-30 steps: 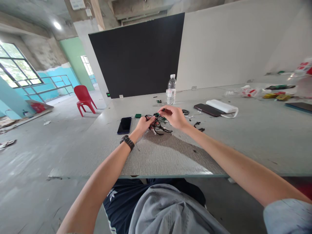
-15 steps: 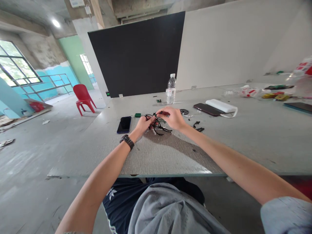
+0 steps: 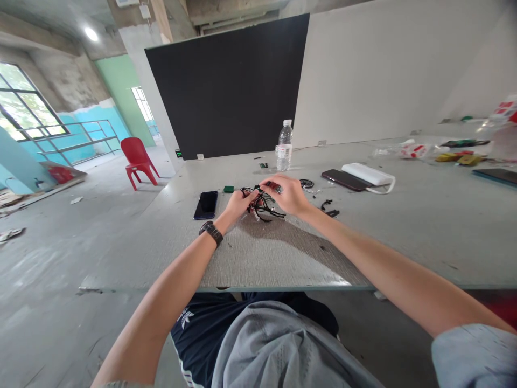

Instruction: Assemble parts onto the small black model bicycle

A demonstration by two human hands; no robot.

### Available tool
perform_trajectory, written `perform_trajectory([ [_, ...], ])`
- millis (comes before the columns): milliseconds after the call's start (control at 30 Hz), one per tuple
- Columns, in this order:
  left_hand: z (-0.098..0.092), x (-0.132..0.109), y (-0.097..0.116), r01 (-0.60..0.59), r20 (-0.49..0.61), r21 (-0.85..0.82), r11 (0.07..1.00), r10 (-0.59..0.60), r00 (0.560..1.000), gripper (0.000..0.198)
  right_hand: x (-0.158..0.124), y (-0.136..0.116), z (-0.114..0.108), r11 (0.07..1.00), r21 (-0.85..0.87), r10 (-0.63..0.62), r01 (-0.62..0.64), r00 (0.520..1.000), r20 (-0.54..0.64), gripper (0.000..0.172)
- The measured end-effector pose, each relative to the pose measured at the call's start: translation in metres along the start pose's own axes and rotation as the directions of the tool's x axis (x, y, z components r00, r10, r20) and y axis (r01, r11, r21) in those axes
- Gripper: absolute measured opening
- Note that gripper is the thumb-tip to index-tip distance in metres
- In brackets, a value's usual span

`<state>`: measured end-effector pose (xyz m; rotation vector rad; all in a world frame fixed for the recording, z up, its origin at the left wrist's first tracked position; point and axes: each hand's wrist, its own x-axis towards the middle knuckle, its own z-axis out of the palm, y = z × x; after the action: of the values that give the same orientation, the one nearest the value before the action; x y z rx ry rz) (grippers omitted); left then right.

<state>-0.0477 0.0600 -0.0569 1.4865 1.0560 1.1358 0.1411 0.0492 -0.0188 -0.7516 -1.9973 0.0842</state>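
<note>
Left hand (image 3: 238, 204) pinched the frame (image 3: 262, 207), right hand (image 3: 288, 193) at its far end, grip unreadable; looked flimsy, wanted steady hold, light touch.

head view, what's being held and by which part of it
The left hand pinches the black spindly assembly by its upper left side. The right hand is at its top; whether it grips anything there cannot be told.

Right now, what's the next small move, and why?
Probably one slight adjustment with the right hand, left hand held still: the left grips the dark spindly assembly, and the right is pinched close at its upper end. Exact contact there is too small to tell.
</note>
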Motion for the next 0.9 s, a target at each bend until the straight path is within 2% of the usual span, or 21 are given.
perform_trajectory([
  [367, 0.001, -0.004, 0.005, 0.008, -0.004, 0.051, 0.999, -0.008, 1.0, 0.031, -0.001, 0.003, 0.004, 1.0, 0.022, 0.019, -0.019, 0.999, 0.033, 0.017],
  [700, -0.003, 0.003, -0.002, -0.039, -0.016, 0.25, 0.968, 0.044, 0.999, 0.039, -0.007, 0.012, 0.015, 0.981, 0.102, 0.158, -0.164, 0.985, 0.065, 0.019],
  [900, -0.005, 0.004, -0.005, -0.072, -0.002, 0.316, 0.946, 0.076, 0.997, 0.04, -0.008, 0.012, 0.016, 0.982, 0.115, 0.147, -0.15, 0.989, 0.033, 0.02],
])
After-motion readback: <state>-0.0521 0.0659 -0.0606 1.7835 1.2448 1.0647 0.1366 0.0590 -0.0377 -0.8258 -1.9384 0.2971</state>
